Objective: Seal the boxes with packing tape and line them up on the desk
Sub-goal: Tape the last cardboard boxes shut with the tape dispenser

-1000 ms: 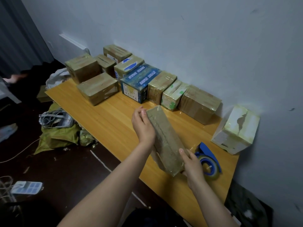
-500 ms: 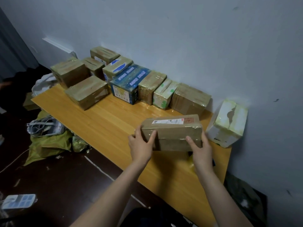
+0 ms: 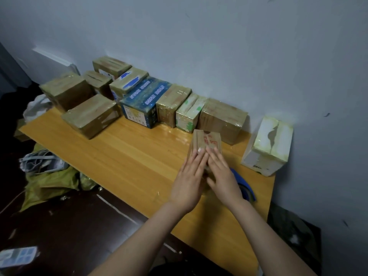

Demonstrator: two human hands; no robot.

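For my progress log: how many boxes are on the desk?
11. Left cluster: back box, small box, big box, front box, blue-taped box. Wall row: printed box, brown box, green-marked box, wide box. Right: white box. Nearest: red-printed box. Others may hide.

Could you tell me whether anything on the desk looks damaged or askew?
Yes: the white box at the row's right end stands apart and turned askew, and its top face shows a ragged dark mark, seemingly a tear.

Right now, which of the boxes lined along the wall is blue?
The dark blue printed cardboard box mid-row: blue all over, while the rest are brown or whitish.
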